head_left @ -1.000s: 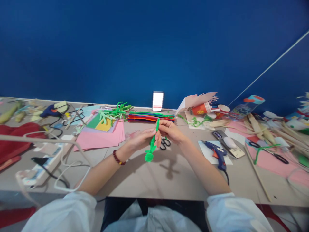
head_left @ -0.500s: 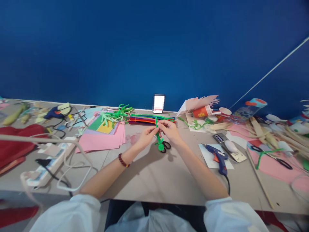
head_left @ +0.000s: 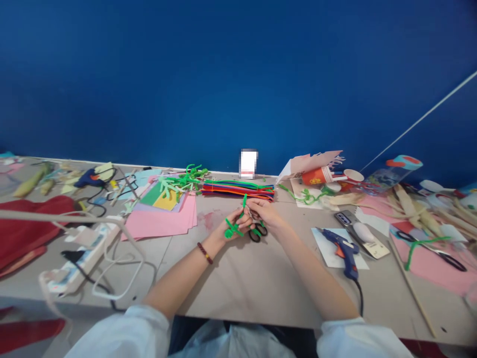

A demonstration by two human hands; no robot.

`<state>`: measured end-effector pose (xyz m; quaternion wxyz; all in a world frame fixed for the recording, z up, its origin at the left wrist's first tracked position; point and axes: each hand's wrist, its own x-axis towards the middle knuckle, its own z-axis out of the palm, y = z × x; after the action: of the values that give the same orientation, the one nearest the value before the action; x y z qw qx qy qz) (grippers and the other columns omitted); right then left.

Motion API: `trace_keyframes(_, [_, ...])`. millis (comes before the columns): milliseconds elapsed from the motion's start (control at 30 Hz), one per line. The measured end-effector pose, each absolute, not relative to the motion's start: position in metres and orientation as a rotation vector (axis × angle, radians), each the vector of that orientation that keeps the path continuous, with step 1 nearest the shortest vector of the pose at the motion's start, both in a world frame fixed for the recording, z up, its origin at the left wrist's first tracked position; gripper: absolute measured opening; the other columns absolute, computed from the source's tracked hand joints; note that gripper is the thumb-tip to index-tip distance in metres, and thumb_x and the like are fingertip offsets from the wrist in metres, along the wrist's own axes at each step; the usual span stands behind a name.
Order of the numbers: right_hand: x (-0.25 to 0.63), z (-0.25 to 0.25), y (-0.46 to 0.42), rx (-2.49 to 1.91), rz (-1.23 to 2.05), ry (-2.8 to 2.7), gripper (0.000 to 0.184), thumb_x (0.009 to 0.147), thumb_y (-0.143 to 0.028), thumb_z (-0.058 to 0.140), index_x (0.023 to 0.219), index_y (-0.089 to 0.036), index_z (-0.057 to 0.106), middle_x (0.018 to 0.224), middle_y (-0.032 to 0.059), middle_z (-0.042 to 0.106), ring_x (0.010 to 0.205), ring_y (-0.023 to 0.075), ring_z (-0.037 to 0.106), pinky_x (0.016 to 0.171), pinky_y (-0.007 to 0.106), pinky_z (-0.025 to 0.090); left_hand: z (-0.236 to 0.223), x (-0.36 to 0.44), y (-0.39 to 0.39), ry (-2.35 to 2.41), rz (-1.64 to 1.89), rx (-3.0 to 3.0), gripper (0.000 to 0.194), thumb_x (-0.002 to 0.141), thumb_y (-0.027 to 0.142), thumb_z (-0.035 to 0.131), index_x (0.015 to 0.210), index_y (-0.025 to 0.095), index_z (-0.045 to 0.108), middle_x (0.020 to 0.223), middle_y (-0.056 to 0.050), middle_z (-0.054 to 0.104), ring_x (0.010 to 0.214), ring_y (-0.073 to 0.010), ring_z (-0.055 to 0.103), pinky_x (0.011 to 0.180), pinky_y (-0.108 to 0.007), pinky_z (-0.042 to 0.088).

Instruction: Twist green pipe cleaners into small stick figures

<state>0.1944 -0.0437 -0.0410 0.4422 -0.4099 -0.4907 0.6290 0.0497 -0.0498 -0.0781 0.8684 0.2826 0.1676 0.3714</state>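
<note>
Closed around a bent green pipe-cleaner figure (head_left: 230,229) is my left hand (head_left: 228,222). One green end sticks up above its fingers, and looped pieces hang out over the palm side. My right hand (head_left: 265,213) is close beside it on the right, thumb and fingers pinched together near the green stem. What lies between those fingertips is too small to make out. Just below the hands, black-handled scissors (head_left: 261,229) rest on the table, partly hidden. Behind them lies a bundle of coloured pipe cleaners (head_left: 238,189).
Left are pink paper sheets (head_left: 158,223), green pipe-cleaner pieces (head_left: 182,179) and a power strip (head_left: 84,261) with cables. A phone (head_left: 248,164) stands against the blue wall. Right are a blue glue gun (head_left: 345,251), another phone (head_left: 345,219), a wooden stick (head_left: 412,288) and paper cups (head_left: 316,175).
The green pipe-cleaner figure has swung from hanging between both hands to lying across my left hand. My right fingers have shifted slightly right and down, and the view has tilted a little.
</note>
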Motion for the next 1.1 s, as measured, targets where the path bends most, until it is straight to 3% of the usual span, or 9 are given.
trace_keyframes(100, [0.193, -0.04, -0.042, -0.983, 1.598, -1.231, 0.035, 0.069, -0.048, 0.07, 0.061, -0.017, 0.056, 0.043, -0.0088, 0.036, 0.039, 0.0039, 0.024, 0.04, 0.021, 0.014, -0.079, 0.047, -0.048, 0.346, 0.766, 0.582, 0.036, 0.088, 0.034, 0.052, 0.057, 0.018, 0.047, 0.045, 0.006, 0.026, 0.043, -0.0083, 0.031, 0.069, -0.031, 0.043])
trace_keyframes(267, [0.2, -0.036, -0.039, -1.03, 1.509, -1.226, 0.031, 0.066, -0.043, 0.072, 0.065, -0.016, 0.058, 0.054, -0.0049, 0.052, 0.038, 0.0024, 0.028, 0.038, 0.02, 0.017, -0.078, 0.054, -0.047, 0.433, 0.82, 0.61, 0.023, 0.074, 0.034, 0.069, 0.067, 0.015, 0.058, 0.053, 0.003, 0.046, 0.053, -0.0104, 0.049, 0.068, -0.03, 0.046])
trace_keyframes(333, [0.202, -0.034, -0.039, -1.058, 1.456, -1.223, 0.031, 0.067, -0.043, 0.071, 0.064, -0.016, 0.057, 0.056, -0.0038, 0.054, 0.038, 0.0031, 0.032, 0.037, 0.02, 0.022, -0.081, 0.058, -0.047, 0.523, 0.906, 0.656, 0.025, 0.068, 0.034, 0.076, 0.076, 0.014, 0.062, 0.058, 0.002, 0.053, 0.056, -0.0113, 0.054, 0.066, -0.029, 0.046])
trace_keyframes(467, [0.2, -0.029, -0.044, -1.08, 1.432, -1.203, 0.031, 0.067, -0.044, 0.071, 0.063, -0.018, 0.054, 0.054, -0.0037, 0.054, 0.042, 0.0096, 0.05, 0.039, 0.023, 0.038, -0.088, 0.06, -0.047, 0.64, 0.983, 0.759, 0.029, 0.068, 0.037, 0.078, 0.077, 0.012, 0.065, 0.06, 0.0, 0.059, 0.058, -0.0129, 0.059, 0.064, -0.028, 0.046])
trace_keyframes(667, [0.193, -0.028, -0.049, -1.14, 1.447, -1.152, 0.028, 0.066, -0.041, 0.071, 0.065, -0.018, 0.055, 0.053, -0.0025, 0.058, 0.046, 0.0121, 0.057, 0.043, 0.024, 0.045, -0.093, 0.057, -0.041, 0.574, 0.995, 0.713, 0.026, 0.068, 0.033, 0.078, 0.073, 0.013, 0.063, 0.065, 0.0, 0.061, 0.06, -0.0107, 0.06, 0.064, -0.023, 0.047])
trace_keyframes(867, [0.194, -0.027, -0.049, -1.071, 1.435, -1.271, 0.026, 0.072, -0.04, 0.069, 0.069, -0.016, 0.059, 0.054, -0.0014, 0.061, 0.046, 0.0107, 0.057, 0.046, 0.022, 0.045, -0.087, 0.051, -0.041, 0.522, 0.916, 0.725, 0.021, 0.072, 0.033, 0.073, 0.067, 0.014, 0.063, 0.064, -0.003, 0.06, 0.062, -0.0126, 0.058, 0.063, -0.025, 0.046])
trace_keyframes(1033, [0.198, -0.032, -0.047, -1.025, 1.51, -1.296, 0.031, 0.067, -0.044, 0.075, 0.072, -0.016, 0.063, 0.061, -0.001, 0.064, 0.042, 0.0065, 0.051, 0.037, 0.018, 0.035, -0.083, 0.042, -0.044, 0.42, 0.788, 0.709, 0.028, 0.078, 0.038, 0.064, 0.062, 0.016, 0.057, 0.056, -0.001, 0.049, 0.063, -0.0157, 0.055, 0.074, -0.034, 0.047])
trace_keyframes(1100, [0.197, -0.038, -0.047, -0.985, 1.666, -1.249, 0.034, 0.068, -0.048, 0.074, 0.074, -0.016, 0.063, 0.064, 0.001, 0.067, 0.044, 0.008, 0.056, 0.035, 0.017, 0.034, -0.088, 0.04, -0.045, 0.39, 0.78, 0.714, 0.031, 0.079, 0.038, 0.063, 0.059, 0.017, 0.054, 0.052, 0.0, 0.044, 0.06, -0.0155, 0.053, 0.076, -0.036, 0.046])
